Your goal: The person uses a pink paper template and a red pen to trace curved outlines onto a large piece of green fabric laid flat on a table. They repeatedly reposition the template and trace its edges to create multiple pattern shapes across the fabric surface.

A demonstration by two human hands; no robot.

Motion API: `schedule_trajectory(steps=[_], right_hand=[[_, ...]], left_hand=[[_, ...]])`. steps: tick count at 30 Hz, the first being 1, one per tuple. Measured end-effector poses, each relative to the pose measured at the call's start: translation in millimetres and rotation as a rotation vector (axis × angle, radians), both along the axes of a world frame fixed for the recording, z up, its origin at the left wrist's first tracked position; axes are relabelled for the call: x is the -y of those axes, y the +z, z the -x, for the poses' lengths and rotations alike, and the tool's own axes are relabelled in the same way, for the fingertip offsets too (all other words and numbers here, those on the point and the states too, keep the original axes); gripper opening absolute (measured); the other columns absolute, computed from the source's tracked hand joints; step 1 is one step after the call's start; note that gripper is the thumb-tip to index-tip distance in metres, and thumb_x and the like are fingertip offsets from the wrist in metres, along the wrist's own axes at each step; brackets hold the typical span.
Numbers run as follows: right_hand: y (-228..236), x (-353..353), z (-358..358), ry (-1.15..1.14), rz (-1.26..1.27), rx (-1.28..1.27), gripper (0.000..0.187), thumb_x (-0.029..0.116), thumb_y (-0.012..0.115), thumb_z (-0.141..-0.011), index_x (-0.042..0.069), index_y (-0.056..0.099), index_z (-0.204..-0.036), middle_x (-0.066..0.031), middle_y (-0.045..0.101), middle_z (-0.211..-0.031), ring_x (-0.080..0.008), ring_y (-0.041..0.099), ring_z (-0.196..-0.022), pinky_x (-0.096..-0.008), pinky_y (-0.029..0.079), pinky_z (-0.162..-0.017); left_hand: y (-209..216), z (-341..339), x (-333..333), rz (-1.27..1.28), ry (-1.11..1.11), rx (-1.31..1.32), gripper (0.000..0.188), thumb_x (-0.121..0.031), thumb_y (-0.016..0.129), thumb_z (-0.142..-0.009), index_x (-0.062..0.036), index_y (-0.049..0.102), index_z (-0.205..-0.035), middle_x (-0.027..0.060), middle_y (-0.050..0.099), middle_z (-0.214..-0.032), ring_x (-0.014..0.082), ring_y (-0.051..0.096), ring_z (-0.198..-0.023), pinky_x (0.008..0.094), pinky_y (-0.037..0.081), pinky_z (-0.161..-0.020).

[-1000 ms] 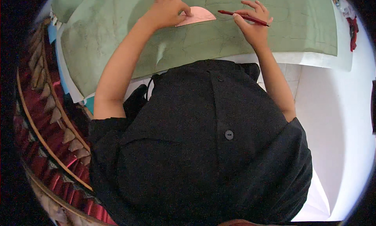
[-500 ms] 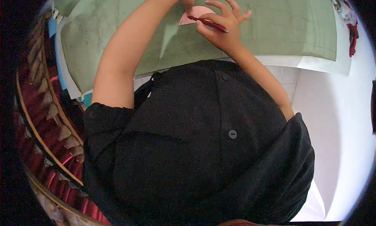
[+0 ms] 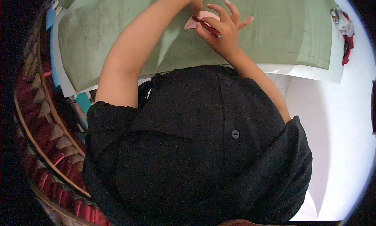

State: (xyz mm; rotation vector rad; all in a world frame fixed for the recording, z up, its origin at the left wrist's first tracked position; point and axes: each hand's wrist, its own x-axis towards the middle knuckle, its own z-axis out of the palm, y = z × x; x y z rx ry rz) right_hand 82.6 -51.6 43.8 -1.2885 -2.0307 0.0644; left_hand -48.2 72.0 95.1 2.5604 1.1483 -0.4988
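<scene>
My right hand (image 3: 224, 32) pinches a dark red pen (image 3: 210, 29) between thumb and index finger, with its other fingers spread upward. The pen slants up and left, and its far end rests over a pink half-round piece of paper (image 3: 190, 24). That paper lies on the green sheet (image 3: 270, 34), partly covered by my hands. At the top edge, my left hand (image 3: 197, 1) bends down over the paper. One of its digits presses on the paper beside the pen's end, while the rest are partly hidden or cut off.
White material (image 3: 291, 70) shows under the green sheet along its near edge. A clear and red bundle (image 3: 347, 34) lies at the far right. To the left stands a carved wooden frame (image 3: 39, 145) with dark red fabric. My black shirt fills the lower middle.
The view has shifted slightly, so the paper and hands sit a little lower and the table edge tilts differently. The pen has turned to a somewhat steeper slant, still in my right hand.
</scene>
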Motion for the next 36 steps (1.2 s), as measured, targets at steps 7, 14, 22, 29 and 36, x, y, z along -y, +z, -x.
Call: schedule_trajectory(steps=[7, 14, 22, 29, 36], right_hand=[[9.3, 1.1, -3.5, -0.029, 0.007, 0.120, 0.016, 0.030, 0.078, -0.068, 0.026, 0.072, -0.083, 0.0049, 0.061, -0.114, -0.0285, 0.035, -0.129, -0.0593, -0.015, -0.103], [3.3, -5.6, 0.7, -0.031, -0.033, 0.158, 0.019, 0.043, 0.072, -0.071, 0.025, 0.068, -0.074, 0.0086, 0.059, -0.113, -0.0274, 0.036, -0.130, -0.0695, -0.017, -0.098], [11.2, -2.2, 6.0, -0.034, 0.011, 0.192, 0.019, 0.036, 0.076, -0.072, 0.022, 0.070, -0.082, 0.0055, 0.062, -0.111, -0.0268, 0.034, -0.131, -0.0599, -0.018, -0.102], [11.4, -0.8, 8.7, 0.021, 0.045, 0.180, 0.019, 0.034, 0.076, -0.072, 0.021, 0.069, -0.084, 0.0035, 0.062, -0.114, -0.0291, 0.035, -0.131, -0.0603, -0.016, -0.102], [12.2, 8.0, 9.2, 0.100, 0.065, 0.151, 0.019, 0.030, 0.077, -0.069, 0.022, 0.070, -0.085, 0.0027, 0.062, -0.112, -0.0306, 0.039, -0.127, -0.0607, -0.012, -0.102]], left_hand=[[-0.1, -8.4, 0.7, -0.059, -0.025, 0.011, 0.090, -0.038, 0.080, -0.063, -0.0050, 0.038, -0.135, 0.0252, 0.012, -0.152, 0.0406, 0.004, -0.143, 0.0638, 0.002, -0.110], [1.4, -3.1, 2.4, -0.085, -0.053, 0.033, 0.088, -0.040, 0.078, -0.066, -0.0044, 0.037, -0.135, 0.0249, 0.013, -0.152, 0.0410, 0.006, -0.143, 0.0645, 0.004, -0.110], [-29.7, -7.1, -11.1, -0.114, -0.044, 0.058, 0.078, -0.041, 0.073, -0.073, -0.0060, 0.040, -0.134, 0.0244, 0.014, -0.152, 0.0407, 0.007, -0.143, 0.0657, 0.003, -0.109], [-28.4, -0.6, -4.5, -0.144, -0.030, 0.072, 0.084, -0.044, 0.075, -0.070, -0.0060, 0.037, -0.136, 0.0240, 0.013, -0.153, 0.0414, 0.006, -0.143, 0.0657, 0.002, -0.109], [-33.5, 2.9, -3.9, -0.123, -0.004, 0.121, 0.087, -0.044, 0.075, -0.068, -0.0058, 0.036, -0.135, 0.0261, 0.011, -0.152, 0.0418, 0.004, -0.143, 0.0669, 0.002, -0.108]])
